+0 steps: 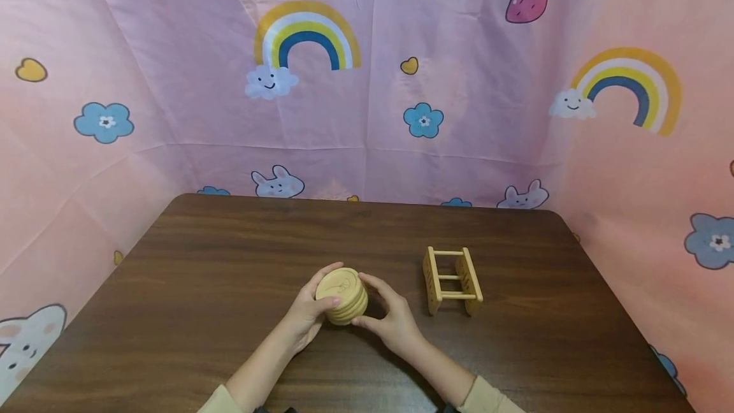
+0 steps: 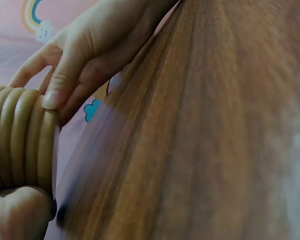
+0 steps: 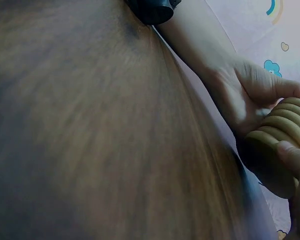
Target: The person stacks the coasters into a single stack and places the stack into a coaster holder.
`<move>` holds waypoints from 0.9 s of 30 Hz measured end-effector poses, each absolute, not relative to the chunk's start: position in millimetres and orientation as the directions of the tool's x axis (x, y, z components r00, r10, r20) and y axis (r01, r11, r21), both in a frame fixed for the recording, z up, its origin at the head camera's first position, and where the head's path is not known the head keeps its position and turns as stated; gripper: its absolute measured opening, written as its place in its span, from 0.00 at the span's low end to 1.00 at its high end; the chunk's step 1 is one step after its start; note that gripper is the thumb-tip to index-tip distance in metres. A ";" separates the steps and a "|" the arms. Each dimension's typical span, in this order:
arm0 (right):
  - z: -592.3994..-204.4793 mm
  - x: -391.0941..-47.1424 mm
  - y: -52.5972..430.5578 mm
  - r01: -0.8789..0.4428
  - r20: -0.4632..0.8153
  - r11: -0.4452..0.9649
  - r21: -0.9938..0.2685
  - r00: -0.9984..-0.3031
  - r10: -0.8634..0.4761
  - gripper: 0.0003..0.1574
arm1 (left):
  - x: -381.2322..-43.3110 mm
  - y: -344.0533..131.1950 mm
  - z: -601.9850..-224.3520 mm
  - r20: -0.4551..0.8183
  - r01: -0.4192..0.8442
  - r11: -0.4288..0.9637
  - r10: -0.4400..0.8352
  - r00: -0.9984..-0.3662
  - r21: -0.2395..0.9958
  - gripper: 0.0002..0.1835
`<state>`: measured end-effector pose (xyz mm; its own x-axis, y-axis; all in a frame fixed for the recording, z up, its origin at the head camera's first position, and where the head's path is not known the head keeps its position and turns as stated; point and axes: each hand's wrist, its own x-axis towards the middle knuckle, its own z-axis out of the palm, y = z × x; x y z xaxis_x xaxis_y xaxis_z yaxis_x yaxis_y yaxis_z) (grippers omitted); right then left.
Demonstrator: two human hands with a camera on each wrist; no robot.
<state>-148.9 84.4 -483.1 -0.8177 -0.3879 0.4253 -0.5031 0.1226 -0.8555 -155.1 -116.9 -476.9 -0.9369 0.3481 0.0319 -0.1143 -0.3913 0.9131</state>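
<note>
A stack of several round wooden coasters (image 1: 345,295) is held between both hands, over the front middle of the table. The top coaster has a line design on its face. My left hand (image 1: 304,316) grips the stack from the left, thumb over the top coaster's near edge. From the right, my right hand (image 1: 397,324) holds it between thumb and fingers, the thumb low on the side. In the left wrist view the edges of the coasters (image 2: 21,137) lie one against another. The right thumb (image 3: 292,156) presses the lowest coaster in the right wrist view.
To the right of the hands stands a small wooden rack (image 1: 453,295) with two slotted side panels joined by thin rods. The dark brown wooden table (image 1: 229,247) ends at a patterned cloth backdrop (image 1: 378,158) behind and at the sides.
</note>
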 end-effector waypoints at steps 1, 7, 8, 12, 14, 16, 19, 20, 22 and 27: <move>-482.8 -148.1 84.4 -0.501 0.424 0.123 -0.857 -0.819 -0.386 0.49 | -154.3 -116.7 -477.1 0.033 -0.120 -0.413 0.344 -0.939 0.903 0.42; -477.8 -143.5 82.0 -0.504 0.437 0.127 -0.854 -0.829 -0.350 0.46 | -153.0 -112.7 -477.0 0.064 -0.112 -0.487 0.331 -0.941 0.866 0.41; -474.4 -141.8 80.6 -0.509 0.445 0.127 -0.851 -0.829 -0.338 0.45 | -153.1 -111.6 -476.5 0.073 -0.109 -0.495 0.334 -0.940 0.862 0.41; -457.6 -134.5 74.3 -0.550 0.502 0.116 -0.827 -0.816 -0.289 0.43 | -154.9 -105.3 -474.2 0.110 -0.109 -0.562 0.342 -0.933 0.820 0.41; -449.9 -132.2 71.5 -0.559 0.519 0.110 -0.822 -0.815 -0.258 0.42 | -156.7 -100.5 -473.1 0.129 -0.111 -0.610 0.336 -0.933 0.785 0.40; -446.7 -131.3 69.2 -0.568 0.534 0.108 -0.816 -0.813 -0.233 0.43 | -157.8 -95.6 -472.3 0.130 -0.124 -0.654 0.326 -0.937 0.747 0.40; -445.3 -131.5 65.4 -0.577 0.551 0.117 -0.808 -0.811 -0.198 0.46 | -158.0 -88.2 -472.0 0.102 -0.152 -0.696 0.309 -0.946 0.702 0.40; -445.3 -131.7 64.3 -0.578 0.554 0.123 -0.807 -0.812 -0.186 0.47 | -158.0 -85.7 -471.9 0.088 -0.160 -0.706 0.301 -0.949 0.689 0.40; -444.9 -132.5 62.5 -0.574 0.554 0.131 -0.808 -0.817 -0.162 0.50 | -158.8 -80.0 -472.0 0.063 -0.176 -0.732 0.286 -0.956 0.658 0.38; -440.7 -133.8 59.1 -0.554 0.548 0.194 -0.810 -0.832 -0.088 0.56 | -160.9 -66.3 -467.6 0.016 -0.187 -0.804 0.237 -0.971 0.564 0.33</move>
<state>-133.8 59.1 -440.7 -0.8321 -0.0878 0.5476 -0.5535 0.1935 -0.8100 -160.9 -66.3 -467.6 -0.9714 0.2367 0.0158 -0.1868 -0.8043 0.5641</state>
